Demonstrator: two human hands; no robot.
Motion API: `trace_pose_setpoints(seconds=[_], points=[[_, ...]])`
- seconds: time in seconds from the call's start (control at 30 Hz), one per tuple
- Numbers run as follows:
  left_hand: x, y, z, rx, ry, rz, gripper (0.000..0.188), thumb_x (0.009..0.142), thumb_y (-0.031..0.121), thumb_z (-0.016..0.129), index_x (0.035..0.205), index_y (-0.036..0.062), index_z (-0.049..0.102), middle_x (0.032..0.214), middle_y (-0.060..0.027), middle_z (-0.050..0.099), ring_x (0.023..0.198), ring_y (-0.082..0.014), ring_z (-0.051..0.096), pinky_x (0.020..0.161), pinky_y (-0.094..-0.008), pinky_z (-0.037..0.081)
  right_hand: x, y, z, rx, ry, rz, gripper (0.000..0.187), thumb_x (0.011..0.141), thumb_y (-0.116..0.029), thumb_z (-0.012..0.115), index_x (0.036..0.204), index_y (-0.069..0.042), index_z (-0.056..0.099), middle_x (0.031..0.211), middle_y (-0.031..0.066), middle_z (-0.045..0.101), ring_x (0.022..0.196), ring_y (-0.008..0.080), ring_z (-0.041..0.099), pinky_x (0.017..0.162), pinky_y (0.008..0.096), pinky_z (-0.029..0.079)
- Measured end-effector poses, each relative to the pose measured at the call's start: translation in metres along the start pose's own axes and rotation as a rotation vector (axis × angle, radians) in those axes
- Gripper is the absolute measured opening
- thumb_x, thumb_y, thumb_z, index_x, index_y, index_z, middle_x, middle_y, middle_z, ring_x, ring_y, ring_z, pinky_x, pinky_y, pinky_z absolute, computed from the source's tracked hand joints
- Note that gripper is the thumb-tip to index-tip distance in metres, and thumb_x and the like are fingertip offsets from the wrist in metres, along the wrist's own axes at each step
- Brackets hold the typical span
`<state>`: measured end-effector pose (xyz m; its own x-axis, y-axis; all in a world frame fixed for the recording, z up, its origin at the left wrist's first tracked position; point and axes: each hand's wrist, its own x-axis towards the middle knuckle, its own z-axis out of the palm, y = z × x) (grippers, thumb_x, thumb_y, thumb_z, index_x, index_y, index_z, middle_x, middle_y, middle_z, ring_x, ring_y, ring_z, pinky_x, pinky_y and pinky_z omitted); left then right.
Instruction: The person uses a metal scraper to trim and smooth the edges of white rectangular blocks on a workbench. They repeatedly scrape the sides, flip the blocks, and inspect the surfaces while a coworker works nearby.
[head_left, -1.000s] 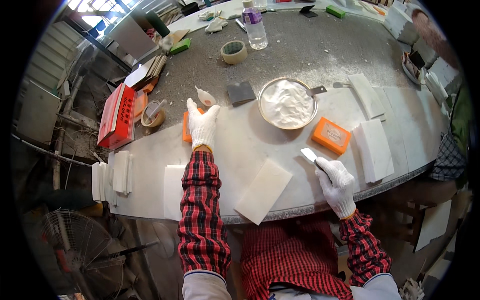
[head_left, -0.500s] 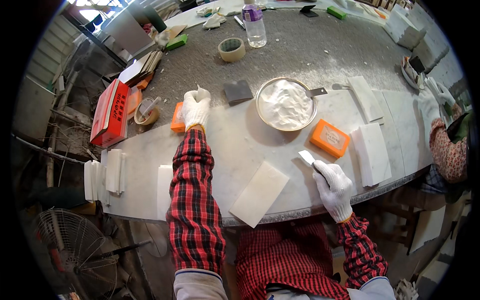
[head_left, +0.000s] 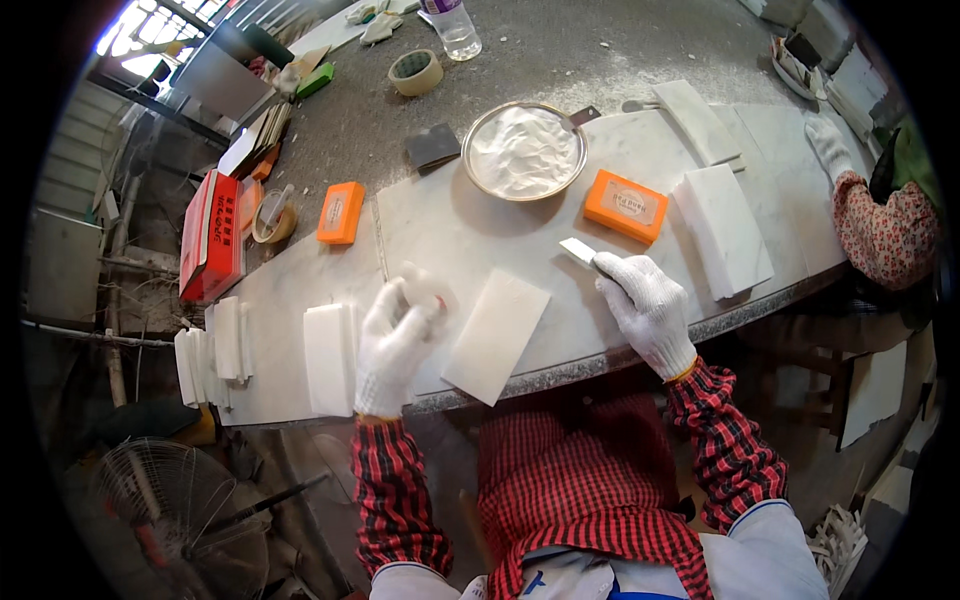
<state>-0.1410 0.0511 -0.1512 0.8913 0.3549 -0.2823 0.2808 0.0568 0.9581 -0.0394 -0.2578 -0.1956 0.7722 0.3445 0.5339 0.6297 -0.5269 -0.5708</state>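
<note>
My right hand (head_left: pixel 645 310), in a white knit glove, is closed round a small scraper (head_left: pixel 577 251) whose flat, pale blade sticks out past the fingers. My left hand (head_left: pixel 392 350), gloved alike, has its fingers curled round a blurred, pale roundish thing (head_left: pixel 432 300) with a red spot; I cannot make out its kind. Between the hands a cream rectangular tile (head_left: pixel 497 335) lies flat near the table's front edge. Left of my left hand stands a stack of white tiles (head_left: pixel 328 358). Beyond the hands is a metal bowl (head_left: pixel 470 180) of white powder or paste (head_left: pixel 528 150).
Orange boxes (head_left: pixel 341 212) (head_left: pixel 626 206) lie left and right of the bowl. A dark sanding pad (head_left: pixel 433 147), a tape roll (head_left: pixel 416 72) and a bottle (head_left: pixel 455 32) are farther back. White slabs (head_left: pixel 723 230) stand at right, near a co-worker's gloved hand (head_left: pixel 830 148). A fan (head_left: pixel 185 510) is below left.
My left hand has drawn back from beside the left orange box toward the cream tile, now with a blurred pale thing in it. My right hand keeps the scraper. The view has shifted.
</note>
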Motion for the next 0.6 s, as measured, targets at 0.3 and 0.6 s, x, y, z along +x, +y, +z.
trace_pose_setpoints(seconds=[0.3, 0.6], points=[[-0.047, -0.011, 0.021, 0.252, -0.062, -0.105, 0.034, 0.098, 0.023, 0.076, 0.118, -0.0040, 0.076, 0.093, -0.0077, 0.077, 0.085, -0.0093, 0.070, 0.075, -0.0275, 0.058, -0.002, 0.002, 0.001, 0.003, -0.008, 0.003, 0.029, 0.093, -0.010, 0.080, 0.121, -0.010, 0.075, 0.100, 0.0104, 0.074, 0.083, 0.0304, 0.074, 0.071, 0.0392, 0.060], [-0.032, 0.002, 0.033, 0.437, -0.139, -0.093, 0.035, 0.097, 0.025, 0.074, 0.109, -0.0067, 0.076, 0.083, -0.0084, 0.077, 0.079, -0.0093, 0.070, 0.071, -0.0287, 0.057, -0.001, 0.001, 0.000, -0.016, -0.017, 0.001, 0.029, 0.092, -0.010, 0.080, 0.121, -0.010, 0.075, 0.099, 0.0104, 0.074, 0.083, 0.0308, 0.074, 0.071, 0.0396, 0.060]])
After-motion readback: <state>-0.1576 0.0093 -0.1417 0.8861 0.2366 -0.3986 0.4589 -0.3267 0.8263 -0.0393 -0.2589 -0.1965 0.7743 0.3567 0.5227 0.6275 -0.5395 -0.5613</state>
